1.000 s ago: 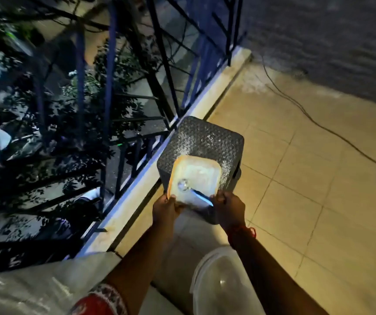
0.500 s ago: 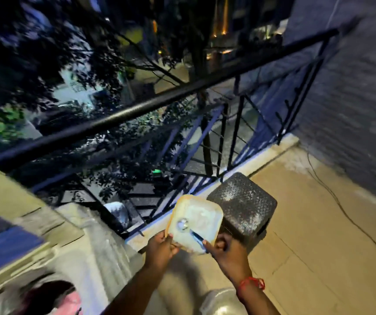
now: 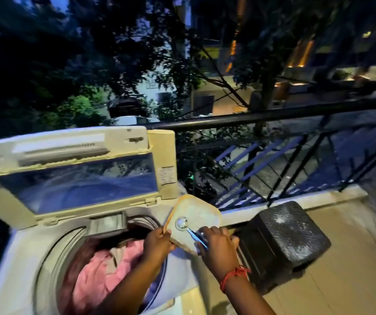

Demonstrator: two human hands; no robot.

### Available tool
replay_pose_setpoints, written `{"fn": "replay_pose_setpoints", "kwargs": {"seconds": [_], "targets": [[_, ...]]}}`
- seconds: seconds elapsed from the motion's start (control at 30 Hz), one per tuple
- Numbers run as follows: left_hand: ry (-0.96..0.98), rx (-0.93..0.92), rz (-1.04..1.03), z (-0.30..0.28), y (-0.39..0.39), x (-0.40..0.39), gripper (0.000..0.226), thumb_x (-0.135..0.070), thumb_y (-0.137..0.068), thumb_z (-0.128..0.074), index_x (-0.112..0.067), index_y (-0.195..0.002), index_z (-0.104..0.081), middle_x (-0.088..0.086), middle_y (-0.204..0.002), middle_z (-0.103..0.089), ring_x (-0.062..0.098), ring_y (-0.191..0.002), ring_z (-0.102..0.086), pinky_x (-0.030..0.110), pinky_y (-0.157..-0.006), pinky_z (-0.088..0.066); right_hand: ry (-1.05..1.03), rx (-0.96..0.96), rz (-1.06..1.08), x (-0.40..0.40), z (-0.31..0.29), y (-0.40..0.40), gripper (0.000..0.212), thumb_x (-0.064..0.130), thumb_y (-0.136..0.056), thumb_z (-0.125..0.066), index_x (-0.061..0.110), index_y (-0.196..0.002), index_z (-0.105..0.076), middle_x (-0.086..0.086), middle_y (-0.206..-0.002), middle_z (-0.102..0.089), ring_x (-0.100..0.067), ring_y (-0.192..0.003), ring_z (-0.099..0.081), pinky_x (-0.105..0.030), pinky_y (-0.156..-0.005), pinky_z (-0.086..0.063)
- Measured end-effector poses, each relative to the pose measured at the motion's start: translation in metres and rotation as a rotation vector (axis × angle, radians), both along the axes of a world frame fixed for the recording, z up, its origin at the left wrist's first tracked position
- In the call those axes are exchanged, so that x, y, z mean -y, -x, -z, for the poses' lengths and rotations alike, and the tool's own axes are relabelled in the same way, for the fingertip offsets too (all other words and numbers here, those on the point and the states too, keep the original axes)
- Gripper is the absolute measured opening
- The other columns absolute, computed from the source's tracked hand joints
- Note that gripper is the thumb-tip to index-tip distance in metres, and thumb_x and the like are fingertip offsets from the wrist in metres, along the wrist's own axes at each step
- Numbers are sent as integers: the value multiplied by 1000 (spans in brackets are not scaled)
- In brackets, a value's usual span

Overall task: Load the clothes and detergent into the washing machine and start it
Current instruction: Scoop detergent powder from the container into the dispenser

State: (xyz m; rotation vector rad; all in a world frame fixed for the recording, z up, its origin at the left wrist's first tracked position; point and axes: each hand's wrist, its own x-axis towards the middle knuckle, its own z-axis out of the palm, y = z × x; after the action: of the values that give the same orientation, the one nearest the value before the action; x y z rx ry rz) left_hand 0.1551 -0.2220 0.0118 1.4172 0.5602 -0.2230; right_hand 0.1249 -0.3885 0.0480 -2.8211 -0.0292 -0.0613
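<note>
A top-loading washing machine [image 3: 19,251] stands at the lower left with its lid [image 3: 73,178] raised. Pink clothes [image 3: 100,273] lie in its drum. My left hand [image 3: 158,244] grips the near left edge of a rectangular detergent container [image 3: 201,214] full of white powder, held tilted over the machine's right rim. My right hand [image 3: 219,246] holds the container's near right side and the blue handle of a scoop [image 3: 182,223], whose round bowl rests on the powder.
A dark plastic stool [image 3: 284,237] stands on the tiled balcony floor [image 3: 341,280] just right of the machine. A black metal railing [image 3: 273,117] runs behind, with trees and buildings beyond it.
Both hands have lifted the detergent container off the stool and carried it left to the machine's rim. My view has swung up and left, bringing the open washer and clothes into sight.
</note>
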Motion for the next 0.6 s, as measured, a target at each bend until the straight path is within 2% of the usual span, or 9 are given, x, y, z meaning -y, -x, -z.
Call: {"fn": "replay_pose_setpoints", "kwargs": {"seconds": [0.1, 0.2, 0.27, 0.33, 0.37, 0.43, 0.47, 0.53, 0.6], "targets": [[-2, -13, -95, -4, 18, -37, 20, 2, -96, -46, -2, -103, -64, 16, -90, -68, 30, -82, -65, 26, -56, -59, 157, 25, -147, -35, 3, 0, 41, 26, -41, -87, 33, -74, -65, 6, -66, -61, -18, -72, -60, -33, -56, -27], [-42, -8, -149, -7, 38, -73, 21, 3, -94, -47, -3, -97, -66, 14, -83, -69, 29, -80, -66, 37, -68, -59, 154, 63, -258, -63, 7, -3, 56, 25, -24, -90, 30, -73, -64, 5, -66, -60, -18, -67, -61, -32, -52, -40], [-79, -4, -169, -8, 51, -93, 20, -2, -91, -52, -11, -88, -69, 16, -85, -70, 31, -82, -67, 45, -74, -58, 39, 102, -351, -75, 6, -9, 50, 19, -37, -86, 25, -83, -67, 3, -73, -63, -20, -69, -65, -31, -56, -47], [-84, 8, -195, -11, 64, -110, 23, -2, -93, -50, -15, -82, -67, 17, -83, -69, 28, -78, -66, 37, -67, -58, -108, 189, -383, -88, 1, -13, 27, 13, -65, -59, 13, -90, -69, -4, -79, -66, -23, -70, -67, -25, -65, -48], [-85, 14, -213, -13, 70, -117, 26, 0, -95, -48, -14, -80, -66, 16, -81, -68, 27, -76, -63, 34, -66, -56, -156, 216, -377, -95, -1, -14, 32, 14, -69, -45, 10, -91, -69, -7, -79, -67, -24, -70, -68, -23, -67, -45], [-88, 30, -247, -12, 77, -130, 27, -1, -96, -48, -13, -79, -65, 16, -78, -66, 25, -76, -60, 33, -68, -52, -190, 237, -369, -109, -3, -17, 38, 14, -71, -37, 8, -92, -69, -8, -78, -65, -25, -68, -67, -23, -70, -42], [-76, 46, -260, -13, 81, -136, 25, -1, -96, -49, -13, -81, -65, 13, -76, -67, 24, -75, -61, 33, -66, -53, -201, 223, -378, -115, -5, -17, 35, 13, -73, -40, 8, -93, -69, -8, -78, -64, -26, -67, -66, -23, -68, -41], [-43, 68, -280, -16, 86, -146, 21, -3, -96, -49, -12, -88, -65, 4, -74, -71, 19, -71, -67, 29, -61, -57, -173, 187, -438, -130, -6, -17, 32, 7, -66, -60, 9, -96, -69, -8, -79, -64, -27, -68, -67, -22, -64, -44], [-11, 83, -309, -17, 89, -155, 20, -1, -96, -48, -11, -91, -64, -2, -67, -73, 14, -66, -69, 23, -57, -57, -149, 92, -525, -144, -3, -13, 57, 0, -45, -78, 9, -101, -68, -8, -81, -65, -27, -69, -68, -26, -62, -50]]}}
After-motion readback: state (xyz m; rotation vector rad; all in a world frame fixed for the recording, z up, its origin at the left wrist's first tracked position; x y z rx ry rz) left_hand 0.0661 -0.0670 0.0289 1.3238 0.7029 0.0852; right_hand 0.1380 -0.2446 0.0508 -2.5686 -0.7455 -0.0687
